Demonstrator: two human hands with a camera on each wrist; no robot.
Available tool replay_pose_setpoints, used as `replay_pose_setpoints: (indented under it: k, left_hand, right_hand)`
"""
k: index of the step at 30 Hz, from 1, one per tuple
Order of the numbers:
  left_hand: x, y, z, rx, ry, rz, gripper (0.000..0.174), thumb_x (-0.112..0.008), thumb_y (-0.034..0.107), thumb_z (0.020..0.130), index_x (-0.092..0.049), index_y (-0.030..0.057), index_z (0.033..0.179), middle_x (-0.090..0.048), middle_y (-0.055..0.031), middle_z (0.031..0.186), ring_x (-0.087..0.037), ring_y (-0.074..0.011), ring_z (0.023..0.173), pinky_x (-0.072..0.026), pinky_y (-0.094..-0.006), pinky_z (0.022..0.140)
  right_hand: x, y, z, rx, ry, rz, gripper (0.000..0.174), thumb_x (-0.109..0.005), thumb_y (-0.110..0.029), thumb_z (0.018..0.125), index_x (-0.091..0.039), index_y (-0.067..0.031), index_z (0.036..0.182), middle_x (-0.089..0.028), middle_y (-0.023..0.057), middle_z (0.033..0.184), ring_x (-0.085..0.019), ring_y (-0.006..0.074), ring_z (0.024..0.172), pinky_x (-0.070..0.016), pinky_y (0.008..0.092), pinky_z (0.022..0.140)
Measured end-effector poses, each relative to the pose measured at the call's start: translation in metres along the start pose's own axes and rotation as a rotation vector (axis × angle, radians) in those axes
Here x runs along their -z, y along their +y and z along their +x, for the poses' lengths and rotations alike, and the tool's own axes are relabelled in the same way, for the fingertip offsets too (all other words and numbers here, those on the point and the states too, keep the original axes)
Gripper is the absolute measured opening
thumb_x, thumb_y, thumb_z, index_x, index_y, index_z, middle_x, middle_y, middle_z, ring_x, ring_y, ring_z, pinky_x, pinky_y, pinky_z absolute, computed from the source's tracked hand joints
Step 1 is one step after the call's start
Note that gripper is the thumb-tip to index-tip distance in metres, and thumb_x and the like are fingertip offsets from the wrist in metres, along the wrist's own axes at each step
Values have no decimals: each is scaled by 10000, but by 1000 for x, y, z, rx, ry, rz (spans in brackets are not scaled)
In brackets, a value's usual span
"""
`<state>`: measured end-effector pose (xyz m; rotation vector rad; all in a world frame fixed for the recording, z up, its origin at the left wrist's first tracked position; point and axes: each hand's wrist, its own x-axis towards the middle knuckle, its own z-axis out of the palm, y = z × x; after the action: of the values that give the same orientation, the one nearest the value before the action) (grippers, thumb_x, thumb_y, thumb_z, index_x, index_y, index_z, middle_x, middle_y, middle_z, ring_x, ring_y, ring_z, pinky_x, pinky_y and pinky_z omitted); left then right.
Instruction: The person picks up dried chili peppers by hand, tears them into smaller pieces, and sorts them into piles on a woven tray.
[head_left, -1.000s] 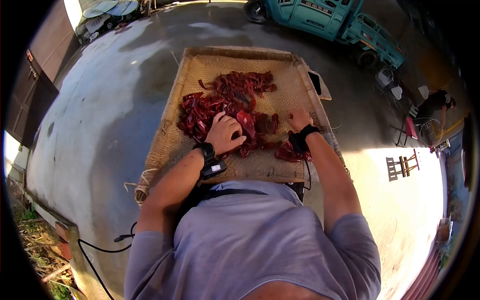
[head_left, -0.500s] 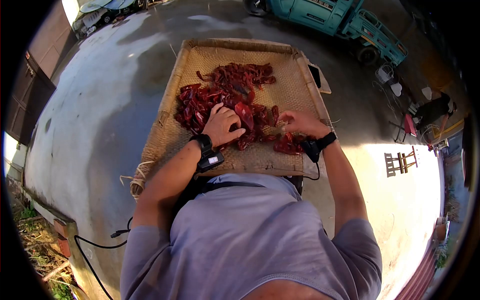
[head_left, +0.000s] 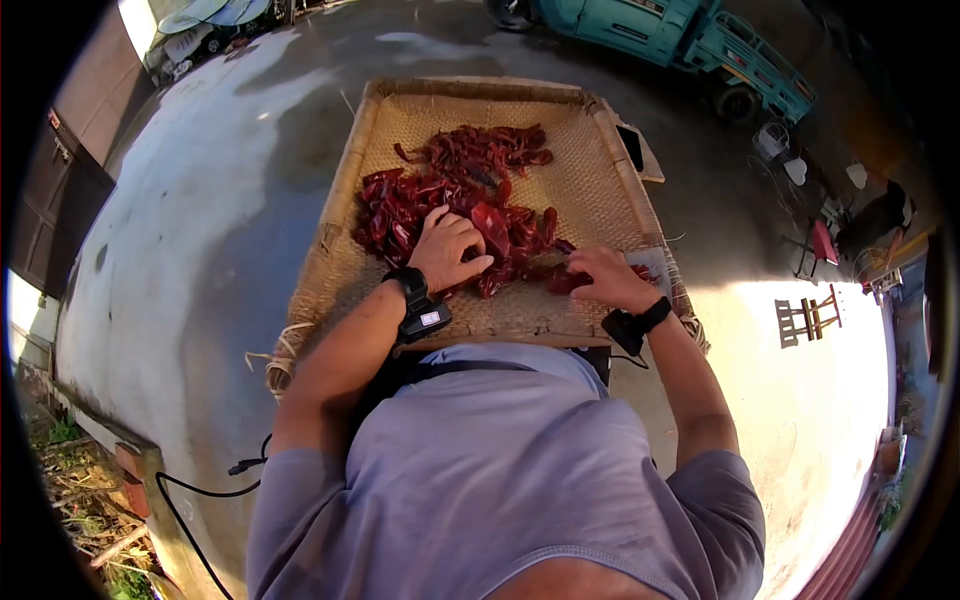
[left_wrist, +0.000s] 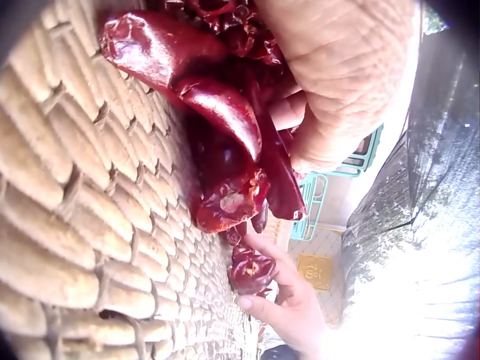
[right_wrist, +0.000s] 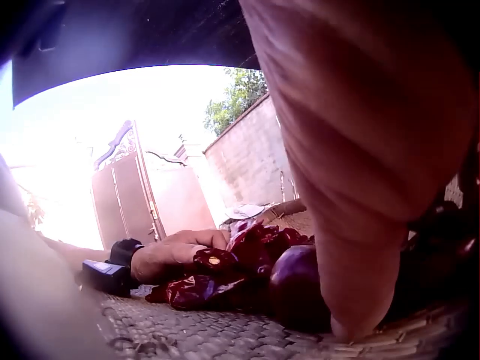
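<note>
Dried red chilies (head_left: 390, 215) lie heaped on a shallow woven bamboo tray (head_left: 590, 130). My left hand (head_left: 447, 250) is bent over the near side of the heap, fingers curled on glossy chilies (left_wrist: 225, 127) with the thumb apart on the right. Beside its fingers, a large bright red chili (head_left: 490, 228) leans up. My right hand (head_left: 615, 280) is low at the tray's near right, thumb and fingers about a single chili (left_wrist: 251, 270). The right wrist view shows its thumb (right_wrist: 356, 300) down at the weave, beside a dark shiny chili (right_wrist: 298, 285).
A phone (head_left: 630, 147) lies on a board by the tray's right edge. Farther off are a teal cargo tricycle (head_left: 740, 65), a small wooden stool (head_left: 823, 315) and a person (head_left: 880, 218) at the right. A black cable (head_left: 205, 492) hangs at the left.
My right hand has moved from above the tray's right side toward its near right corner, coming down on the loose chilies there. My left hand stays on the heap.
</note>
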<state>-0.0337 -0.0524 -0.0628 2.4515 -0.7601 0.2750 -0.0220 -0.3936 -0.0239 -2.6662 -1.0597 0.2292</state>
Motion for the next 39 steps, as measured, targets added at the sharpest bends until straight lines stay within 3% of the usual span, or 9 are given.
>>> replay_pose_setpoints:
  k: [6, 9, 15, 21, 24, 27, 30, 36, 39]
  left_hand:
    - [2, 2, -1, 8, -16, -3, 432, -552, 554, 937, -651, 135, 897, -546, -45, 920, -519, -251, 1044, -131, -517, 1212]
    - [2, 3, 0, 9, -17, 2, 428, -555, 550, 937, -650, 134, 896, -545, -47, 921, -519, -252, 1046, -127, -517, 1212]
    - [2, 2, 1, 16, -22, 4, 416, -571, 536, 933, -657, 130, 907, -552, -54, 929, -518, -254, 1055, -127, -513, 1210]
    - [1, 2, 0, 0, 17, 14, 393, -608, 496, 912, -663, 108, 900, -563, -68, 924, -519, -261, 1053, -148, -501, 1195]
    - [1, 1, 0, -13, 11, 21, 394, -591, 502, 931, -662, 115, 907, -548, -65, 906, -518, -263, 1028, -149, -505, 1196]
    - [1, 0, -1, 3, 7, 3, 402, -578, 512, 937, -657, 121, 895, -531, -62, 883, -517, -261, 1004, -150, -508, 1196]
    - [-1, 1, 0, -2, 19, 4, 408, -567, 522, 941, -651, 126, 883, -515, -60, 865, -516, -260, 984, -150, -513, 1196]
    - [-3, -1, -1, -7, 35, 6, 410, -570, 524, 938, -646, 126, 870, -505, -60, 844, -515, -257, 973, -158, -515, 1191]
    - [-3, -2, 0, -14, 40, 7, 413, -575, 526, 935, -648, 125, 869, -504, -62, 837, -515, -259, 973, -163, -515, 1186]
  right_hand:
    - [19, -13, 13, -198, 109, 313, 435, -725, -328, 790, -644, -18, 1084, -659, 210, 986, -616, 384, 950, -475, 447, 819]
    - [39, -29, 26, -313, 65, 362, 460, -729, -339, 826, -631, 8, 1111, -664, 210, 979, -637, 354, 915, -479, 420, 804]
    - [12, -31, 51, -253, 429, 279, 508, -657, -463, 896, -636, 8, 1083, -669, 190, 950, -634, 355, 893, -471, 449, 768]
    - [27, -59, 67, -146, 296, 586, 472, -614, -438, 947, -629, -20, 1167, -686, 150, 954, -649, 322, 912, -489, 416, 802]
    - [38, -53, 60, -333, 212, 540, 522, -680, -436, 890, -605, -31, 1211, -682, 158, 1026, -637, 346, 981, -493, 427, 838]
    - [6, 10, 49, -329, 105, 58, 605, -751, -437, 803, -592, -43, 1233, -665, 169, 1102, -613, 367, 1036, -491, 461, 854]
    - [-14, 21, 38, -184, 186, -33, 672, -791, -431, 733, -579, -51, 1246, -644, 177, 1152, -593, 378, 1075, -486, 490, 868]
    - [11, -1, 44, -326, -213, 42, 541, -794, -307, 723, -623, -21, 1149, -668, 194, 966, -641, 344, 893, -504, 419, 782]
    - [0, 22, 42, -253, -105, 172, 532, -790, -266, 727, -619, -14, 1162, -679, 173, 968, -649, 308, 886, -507, 408, 772]
